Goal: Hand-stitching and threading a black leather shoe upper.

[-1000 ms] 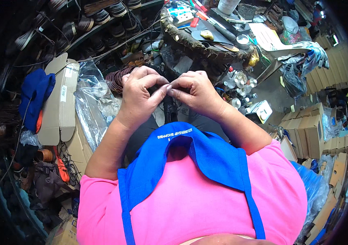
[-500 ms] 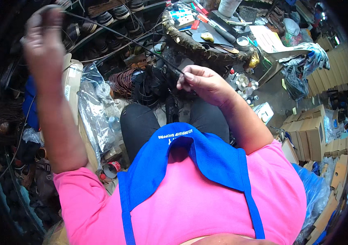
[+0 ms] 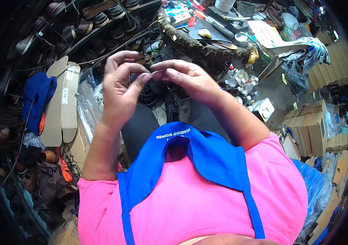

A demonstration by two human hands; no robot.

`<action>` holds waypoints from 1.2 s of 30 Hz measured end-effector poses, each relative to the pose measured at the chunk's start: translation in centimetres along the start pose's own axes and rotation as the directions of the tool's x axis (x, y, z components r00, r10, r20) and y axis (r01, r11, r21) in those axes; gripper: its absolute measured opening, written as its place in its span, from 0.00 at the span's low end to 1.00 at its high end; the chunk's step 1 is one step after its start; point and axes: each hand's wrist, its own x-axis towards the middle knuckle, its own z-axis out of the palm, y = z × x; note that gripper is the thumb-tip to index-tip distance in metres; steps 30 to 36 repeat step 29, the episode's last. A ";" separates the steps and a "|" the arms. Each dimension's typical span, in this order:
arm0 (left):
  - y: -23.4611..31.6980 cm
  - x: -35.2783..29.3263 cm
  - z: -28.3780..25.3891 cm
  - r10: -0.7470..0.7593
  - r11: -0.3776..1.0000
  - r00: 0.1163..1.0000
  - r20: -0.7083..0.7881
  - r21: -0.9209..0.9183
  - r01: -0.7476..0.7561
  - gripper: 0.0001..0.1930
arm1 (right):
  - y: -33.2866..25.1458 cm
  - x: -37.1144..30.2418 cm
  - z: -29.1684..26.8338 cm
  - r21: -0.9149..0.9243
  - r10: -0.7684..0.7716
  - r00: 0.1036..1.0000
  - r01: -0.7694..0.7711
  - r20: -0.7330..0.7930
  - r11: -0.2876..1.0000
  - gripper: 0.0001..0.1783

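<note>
Both of my hands meet above my knees, fingertips nearly touching. My left hand [image 3: 123, 83] is curled, thumb and forefinger closing toward a pinch beside the other hand's fingertips. What lies in its pinch is too small and dark to make out. My right hand [image 3: 192, 79] presses thumb against forefinger, in the grip that held a thin black cord half a second ago. That cord cannot be told from the dark background now. Below them are my dark trousers [image 3: 141, 122] and a blue apron [image 3: 223, 163] over a pink shirt.
A round work table [image 3: 170, 30] ahead carries tools, a white cup and a small tin [image 3: 241, 37]. Shoes line a rack [image 3: 100, 18] at far left. Cardboard [image 3: 61, 102] and blue cloth [image 3: 39, 94] lie at left. Small bottles [image 3: 241, 81] and boxes [image 3: 304, 130] stand at right.
My left hand has come down and right from the upper left, where it drew the black cord taut. My right hand has shifted slightly left. The stretched cord no longer shows.
</note>
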 end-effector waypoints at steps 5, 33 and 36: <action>-1.6 -1.0 0.2 -0.037 0.998 0.997 -0.070 0.056 0.041 0.04 | 2.5 0.6 0.4 0.410 0.258 0.966 -0.246 0.027 0.878 0.16; -4.3 -2.7 0.0 -0.260 0.942 0.964 -0.053 0.208 0.265 0.03 | 4.6 0.3 -1.1 0.525 0.365 0.931 -0.318 0.015 0.789 0.13; -4.3 -2.7 0.0 -0.260 0.942 0.964 -0.053 0.208 0.265 0.03 | 4.6 0.3 -1.1 0.525 0.365 0.931 -0.318 0.015 0.789 0.13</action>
